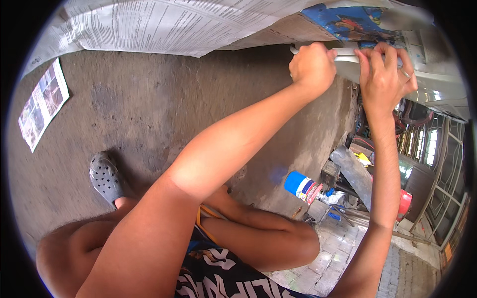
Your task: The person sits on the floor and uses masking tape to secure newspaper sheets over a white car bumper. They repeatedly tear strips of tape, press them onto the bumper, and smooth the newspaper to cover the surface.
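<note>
My left hand is closed in a fist with a white strip running out of it toward the right. A short white end also shows on the fist's far-left side. Close by, my right hand has its fingers bent and pressed on the strip's other end; a ring is on one finger. Whether the strip is tape or a thin edging, I cannot tell. Just beyond both hands, newspaper sheets cover a large, pale, curved body, whose bare glossy surface shows at the right.
A loose printed sheet lies on the rough concrete floor at left, beyond my grey clog. To the right are a blue and white can, a grey board, a red object, other clutter and a metal-barred gate.
</note>
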